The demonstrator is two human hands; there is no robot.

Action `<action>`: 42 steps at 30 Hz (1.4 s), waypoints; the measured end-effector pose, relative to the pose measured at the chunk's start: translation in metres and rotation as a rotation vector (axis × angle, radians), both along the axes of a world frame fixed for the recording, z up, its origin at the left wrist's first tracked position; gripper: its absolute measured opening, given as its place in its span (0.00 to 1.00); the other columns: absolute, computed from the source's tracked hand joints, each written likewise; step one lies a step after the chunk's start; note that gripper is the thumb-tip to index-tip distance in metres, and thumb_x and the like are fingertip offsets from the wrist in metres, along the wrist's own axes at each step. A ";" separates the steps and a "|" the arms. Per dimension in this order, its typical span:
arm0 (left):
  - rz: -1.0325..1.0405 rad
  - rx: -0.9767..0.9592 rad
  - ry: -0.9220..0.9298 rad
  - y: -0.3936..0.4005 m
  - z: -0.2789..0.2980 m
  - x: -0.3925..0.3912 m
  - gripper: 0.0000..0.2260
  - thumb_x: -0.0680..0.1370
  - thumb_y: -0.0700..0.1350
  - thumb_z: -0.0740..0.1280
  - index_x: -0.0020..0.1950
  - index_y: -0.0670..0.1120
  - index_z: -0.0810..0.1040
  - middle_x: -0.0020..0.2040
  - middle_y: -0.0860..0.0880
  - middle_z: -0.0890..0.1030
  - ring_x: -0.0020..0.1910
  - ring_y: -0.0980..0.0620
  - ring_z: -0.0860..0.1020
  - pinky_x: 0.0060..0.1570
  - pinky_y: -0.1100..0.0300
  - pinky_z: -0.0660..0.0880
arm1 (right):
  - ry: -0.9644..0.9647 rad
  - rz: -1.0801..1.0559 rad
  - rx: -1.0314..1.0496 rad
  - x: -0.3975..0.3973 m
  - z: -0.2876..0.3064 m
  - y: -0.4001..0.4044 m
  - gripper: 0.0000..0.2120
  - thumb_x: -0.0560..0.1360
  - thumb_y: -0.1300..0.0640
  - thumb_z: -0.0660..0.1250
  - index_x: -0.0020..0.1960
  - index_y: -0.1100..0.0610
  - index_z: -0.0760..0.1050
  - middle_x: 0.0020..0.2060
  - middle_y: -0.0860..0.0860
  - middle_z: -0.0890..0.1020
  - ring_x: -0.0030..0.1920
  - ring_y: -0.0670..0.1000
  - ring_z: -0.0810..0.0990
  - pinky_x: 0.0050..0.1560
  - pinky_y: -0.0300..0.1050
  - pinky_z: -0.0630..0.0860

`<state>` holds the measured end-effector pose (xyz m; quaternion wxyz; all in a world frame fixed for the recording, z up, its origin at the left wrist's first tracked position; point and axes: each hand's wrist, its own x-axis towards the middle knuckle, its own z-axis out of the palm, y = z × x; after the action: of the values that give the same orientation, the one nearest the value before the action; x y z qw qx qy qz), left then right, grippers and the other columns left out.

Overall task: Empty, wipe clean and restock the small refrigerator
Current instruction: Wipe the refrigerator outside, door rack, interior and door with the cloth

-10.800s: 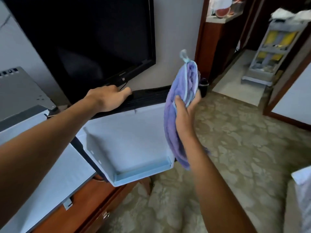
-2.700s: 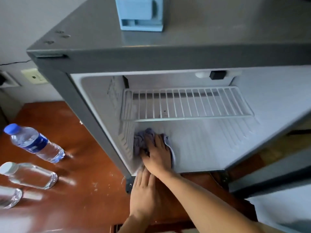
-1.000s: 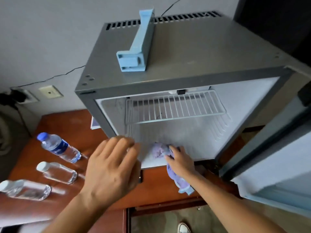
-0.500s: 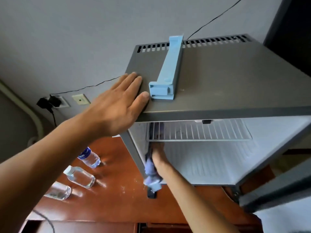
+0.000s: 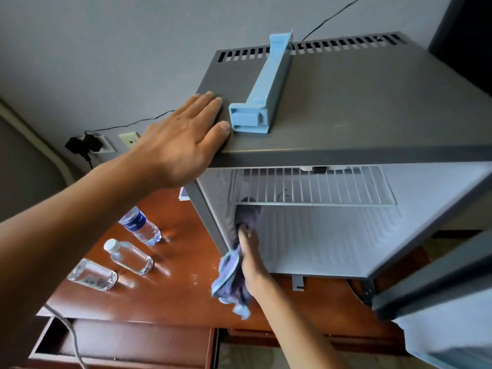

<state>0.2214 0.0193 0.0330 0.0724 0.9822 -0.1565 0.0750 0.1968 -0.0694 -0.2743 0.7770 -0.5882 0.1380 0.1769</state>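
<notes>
Wooden counter (image 5: 173, 294) carries the refrigerator (image 5: 372, 107); your left hand (image 5: 183, 139) lies flat on top, steadying it. Your right hand (image 5: 250, 259), grip clamped on the cloth (image 5: 231, 283), should press firmly along the inner left wall.

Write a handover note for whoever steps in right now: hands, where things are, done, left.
Left hand: flat on the top front corner of the refrigerator, bracing it.
Right hand: holds the purple cloth, pressed to the inner left wall below the wire shelf.
Door open. Three water bottles lie on the wooden table to the left; blue door rack lies on the fridge top.
Done: the visible interior holds only the shelf.
Left: finish wiping, refit rack, put bottles back, close door.
</notes>
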 end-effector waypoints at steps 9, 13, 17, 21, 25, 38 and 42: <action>-0.049 -0.043 -0.012 0.004 -0.005 0.009 0.33 0.79 0.65 0.43 0.78 0.49 0.64 0.79 0.51 0.65 0.79 0.51 0.59 0.76 0.44 0.60 | -0.085 -0.075 -0.153 0.105 0.013 0.007 0.28 0.83 0.41 0.57 0.79 0.52 0.64 0.73 0.45 0.71 0.68 0.46 0.73 0.71 0.45 0.69; -0.024 -0.048 -0.032 0.002 -0.003 0.008 0.32 0.79 0.64 0.44 0.79 0.50 0.63 0.80 0.53 0.63 0.79 0.53 0.59 0.76 0.48 0.60 | 0.120 0.057 -0.366 0.079 0.014 -0.002 0.36 0.80 0.30 0.47 0.77 0.52 0.64 0.73 0.59 0.71 0.71 0.60 0.72 0.71 0.52 0.65; -0.023 -0.050 -0.018 -0.003 0.000 0.001 0.31 0.80 0.61 0.46 0.79 0.48 0.64 0.78 0.51 0.66 0.77 0.51 0.61 0.75 0.51 0.60 | 0.211 0.275 -0.560 0.003 0.005 -0.027 0.28 0.83 0.35 0.49 0.72 0.52 0.71 0.66 0.60 0.78 0.65 0.60 0.77 0.63 0.48 0.70; -0.017 -0.068 0.002 -0.004 0.002 -0.001 0.33 0.80 0.63 0.46 0.78 0.46 0.65 0.76 0.49 0.67 0.75 0.49 0.63 0.75 0.49 0.61 | 0.070 0.370 -0.681 -0.036 0.004 -0.059 0.26 0.76 0.31 0.54 0.58 0.49 0.78 0.54 0.56 0.84 0.56 0.60 0.82 0.61 0.51 0.77; 0.035 -0.060 0.024 -0.004 0.001 -0.003 0.29 0.85 0.60 0.50 0.81 0.45 0.61 0.81 0.46 0.62 0.79 0.48 0.59 0.78 0.50 0.56 | -0.233 0.220 -0.933 -0.069 0.060 -0.093 0.21 0.77 0.36 0.58 0.68 0.39 0.66 0.59 0.48 0.81 0.54 0.58 0.81 0.55 0.56 0.77; 0.084 -0.161 -0.010 -0.005 0.001 -0.009 0.36 0.76 0.66 0.46 0.78 0.49 0.66 0.80 0.51 0.64 0.79 0.51 0.60 0.76 0.46 0.61 | -0.589 -0.050 -1.589 0.043 0.127 -0.056 0.31 0.73 0.29 0.51 0.70 0.40 0.72 0.73 0.63 0.69 0.74 0.72 0.61 0.72 0.69 0.54; 0.080 -0.175 -0.028 -0.005 -0.001 -0.007 0.30 0.80 0.62 0.52 0.78 0.49 0.67 0.79 0.51 0.65 0.78 0.51 0.61 0.75 0.48 0.61 | -0.786 -0.053 -1.505 0.052 0.135 -0.028 0.21 0.77 0.44 0.57 0.65 0.49 0.78 0.63 0.60 0.77 0.64 0.65 0.73 0.60 0.59 0.69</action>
<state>0.2142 0.0147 0.0323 0.1527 0.9764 -0.1109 0.1047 0.2489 -0.0975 -0.1393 0.1740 -0.9636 -0.0476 -0.1976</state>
